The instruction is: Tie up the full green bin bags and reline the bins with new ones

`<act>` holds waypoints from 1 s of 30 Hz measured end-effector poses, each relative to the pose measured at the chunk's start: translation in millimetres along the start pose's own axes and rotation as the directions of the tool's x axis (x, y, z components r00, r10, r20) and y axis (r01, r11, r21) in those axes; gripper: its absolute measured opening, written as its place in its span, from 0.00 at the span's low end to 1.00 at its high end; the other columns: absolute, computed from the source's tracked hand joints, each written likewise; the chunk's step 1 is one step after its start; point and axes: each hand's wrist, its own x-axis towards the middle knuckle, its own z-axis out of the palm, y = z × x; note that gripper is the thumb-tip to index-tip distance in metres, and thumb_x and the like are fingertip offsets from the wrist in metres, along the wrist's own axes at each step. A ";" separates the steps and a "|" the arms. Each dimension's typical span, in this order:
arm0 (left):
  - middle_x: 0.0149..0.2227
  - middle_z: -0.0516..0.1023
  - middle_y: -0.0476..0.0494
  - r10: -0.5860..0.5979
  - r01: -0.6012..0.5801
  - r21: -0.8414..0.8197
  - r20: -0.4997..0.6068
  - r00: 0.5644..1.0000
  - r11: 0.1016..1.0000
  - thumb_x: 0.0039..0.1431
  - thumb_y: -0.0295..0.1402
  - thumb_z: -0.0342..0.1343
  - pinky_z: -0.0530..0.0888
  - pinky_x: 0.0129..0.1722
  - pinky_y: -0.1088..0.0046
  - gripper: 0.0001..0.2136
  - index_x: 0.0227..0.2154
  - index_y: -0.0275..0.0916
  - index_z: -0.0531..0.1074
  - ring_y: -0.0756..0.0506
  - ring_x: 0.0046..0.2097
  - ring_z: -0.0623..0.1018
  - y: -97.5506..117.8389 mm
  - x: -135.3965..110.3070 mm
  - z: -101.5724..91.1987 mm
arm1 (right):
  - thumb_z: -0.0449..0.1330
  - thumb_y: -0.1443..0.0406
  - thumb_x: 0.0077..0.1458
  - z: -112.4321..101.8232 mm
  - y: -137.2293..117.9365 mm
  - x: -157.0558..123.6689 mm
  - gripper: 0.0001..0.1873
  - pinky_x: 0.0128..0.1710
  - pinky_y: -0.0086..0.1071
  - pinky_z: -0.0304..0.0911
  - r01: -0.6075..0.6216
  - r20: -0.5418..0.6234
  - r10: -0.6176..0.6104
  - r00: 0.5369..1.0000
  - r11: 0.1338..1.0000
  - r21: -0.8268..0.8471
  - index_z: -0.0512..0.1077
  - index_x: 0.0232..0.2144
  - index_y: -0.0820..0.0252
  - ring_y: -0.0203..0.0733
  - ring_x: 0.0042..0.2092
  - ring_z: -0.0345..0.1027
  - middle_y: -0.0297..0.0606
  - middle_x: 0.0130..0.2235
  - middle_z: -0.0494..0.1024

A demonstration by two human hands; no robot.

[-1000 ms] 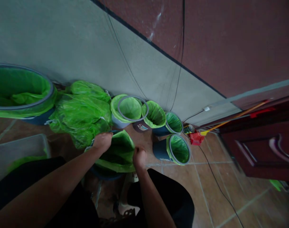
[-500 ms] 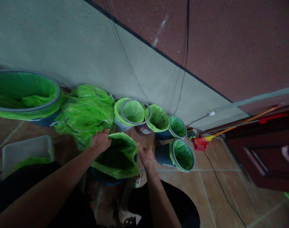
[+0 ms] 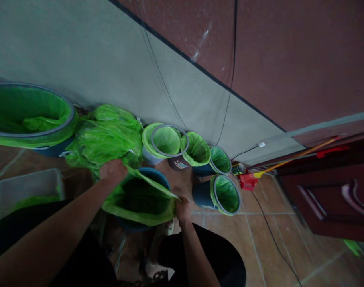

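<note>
A green liner (image 3: pixel 134 217) is held stretched open by both hands over a blue bin (image 3: pixel 158 175), which is stood on the tiled floor (image 3: pixel 259 235) between the person's knees. One end of the liner's far edge is gripped in the left hand (image 3: pixel 113 171), closed into a fist; the other end is pinched by the right hand (image 3: pixel 183 210), its fingers closed around the corner. The edge is pulled straight between them, and the bin's rim is left uncovered behind it — how far down the liner is set inside cannot be told, as the interior is dark. Just beyond the left hand, a heap of green bags (image 3: pixel 107 137) is piled against the wall (image 3: pixel 89 52), next to a large lined bin (image 3: pixel 54 146). A clear plastic box (image 3: pixel 28 184) is placed at the left. Beyond the right hand, a blue lined bin (image 3: pixel 203 194) is tilted, and a gray ring (image 3: pixel 186 140) is propped across a pale lined bin (image 3: pixel 152 158). Farther right, a red dustpan (image 3: pixel 248 181) is seen near the door (image 3: pixel 328 199).
</note>
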 end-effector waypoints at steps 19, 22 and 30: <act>0.48 0.82 0.32 0.190 -0.190 0.021 0.008 0.982 0.982 0.67 0.33 0.41 0.71 0.52 0.54 0.20 0.46 0.37 0.78 0.34 0.52 0.79 23.1 9.8 21.0 | 0.55 0.66 0.64 43.1 -88.6 47.2 0.13 0.45 0.30 0.64 0.460 0.178 -0.433 0.884 0.874 -0.159 0.80 0.36 0.60 0.42 0.42 0.74 0.43 0.40 0.82; 0.47 0.83 0.34 0.144 -0.144 0.025 0.030 0.989 0.989 0.67 0.33 0.40 0.74 0.47 0.59 0.20 0.45 0.38 0.79 0.36 0.50 0.81 21.1 19.7 22.3 | 0.54 0.65 0.65 45.5 -91.1 66.2 0.15 0.39 0.28 0.64 0.422 0.206 -0.395 0.895 0.900 -0.110 0.81 0.36 0.60 0.40 0.37 0.74 0.40 0.36 0.83; 0.47 0.83 0.35 0.064 -0.061 -0.038 0.085 0.994 0.997 0.65 0.35 0.45 0.76 0.42 0.66 0.18 0.43 0.38 0.81 0.39 0.48 0.82 13.5 46.7 37.3 | 0.56 0.62 0.62 63.3 -85.2 96.7 0.15 0.39 0.28 0.67 0.292 0.262 -0.289 0.921 0.956 0.027 0.83 0.33 0.60 0.40 0.37 0.76 0.38 0.31 0.83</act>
